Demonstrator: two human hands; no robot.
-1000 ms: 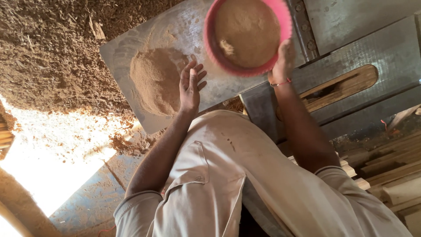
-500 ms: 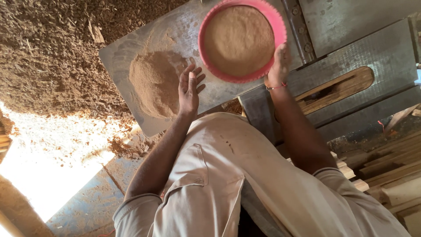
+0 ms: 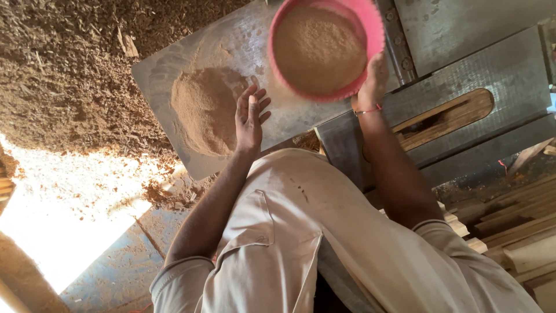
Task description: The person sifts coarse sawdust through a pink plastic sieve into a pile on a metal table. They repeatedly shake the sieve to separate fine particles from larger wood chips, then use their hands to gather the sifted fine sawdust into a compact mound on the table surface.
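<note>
My right hand grips the near rim of a round pink bowl that is full of fine brown sawdust, held above a grey metal sheet. On the sheet lies a heap of the same sawdust. My left hand rests flat just right of the heap, fingers spread, touching the sheet and holding nothing. A thin red band circles my right wrist.
A large mound of coarse wood shavings fills the upper left. Grey metal machine parts with a wooden slot lie to the right, and stacked wooden strips at the lower right. Bright sunlight falls on the floor at the lower left.
The pink bowl has levelled out in my right hand, so its sawdust surface now looks flat and full. My left hand has stayed by the heap.
</note>
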